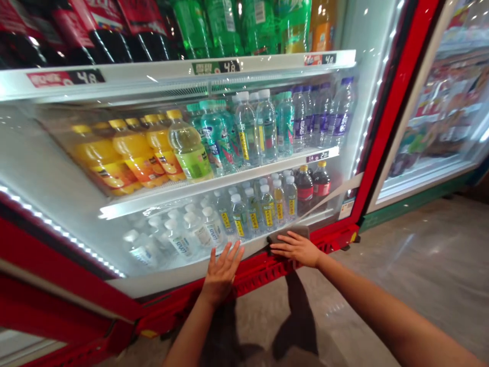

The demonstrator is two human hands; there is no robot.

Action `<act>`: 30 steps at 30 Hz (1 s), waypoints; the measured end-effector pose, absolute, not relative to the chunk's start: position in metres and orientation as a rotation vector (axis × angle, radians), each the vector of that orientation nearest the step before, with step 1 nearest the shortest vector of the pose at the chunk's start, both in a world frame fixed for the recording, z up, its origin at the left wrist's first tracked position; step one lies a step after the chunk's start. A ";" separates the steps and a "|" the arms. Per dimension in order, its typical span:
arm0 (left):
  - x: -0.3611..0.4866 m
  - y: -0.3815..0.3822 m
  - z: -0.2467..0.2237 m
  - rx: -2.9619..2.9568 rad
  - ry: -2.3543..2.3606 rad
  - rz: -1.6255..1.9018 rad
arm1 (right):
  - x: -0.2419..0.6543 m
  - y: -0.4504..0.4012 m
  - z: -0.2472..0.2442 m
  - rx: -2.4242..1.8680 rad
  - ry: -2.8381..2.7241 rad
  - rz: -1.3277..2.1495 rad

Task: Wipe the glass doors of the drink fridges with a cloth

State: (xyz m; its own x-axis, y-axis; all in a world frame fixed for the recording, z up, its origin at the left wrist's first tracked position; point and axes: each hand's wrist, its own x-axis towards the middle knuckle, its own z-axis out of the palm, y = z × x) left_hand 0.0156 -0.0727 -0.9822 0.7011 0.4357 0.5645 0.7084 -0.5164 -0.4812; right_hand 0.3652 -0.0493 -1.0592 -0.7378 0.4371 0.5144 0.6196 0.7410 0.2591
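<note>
My right hand (296,248) presses a folded dark grey cloth (300,232) flat against the lower edge of a drinks fridge's glass door (263,239). Its fingers lie over the cloth and point left. A little to the left, my left hand (222,270) rests with spread fingers at the door's bottom edge and holds nothing. Behind the glass, near both hands, small clear bottles (239,214) with yellow labels stand on the bottom shelf. A pale streak (336,193) runs across the glass up to the right.
Orange drink bottles (126,153) and several water bottles fill the middle shelf. Large green bottles (225,25) and dark cola bottles stand above. The fridge's red base (252,280) runs below the door. Another fridge (435,112) stands at right, on a grey floor (412,275).
</note>
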 end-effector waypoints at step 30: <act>-0.120 -0.094 -0.963 -1.938 -1.036 -0.549 | 0.203 -0.053 -1.035 -0.494 -2.533 -0.685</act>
State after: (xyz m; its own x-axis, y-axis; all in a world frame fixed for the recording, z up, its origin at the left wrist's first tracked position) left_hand -0.1198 -0.0939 -0.9626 0.5603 0.4558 0.6916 0.8282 -0.2971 -0.4752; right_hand 0.2026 -0.0532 -1.0347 -0.8260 0.2153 0.5209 0.4484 0.8110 0.3758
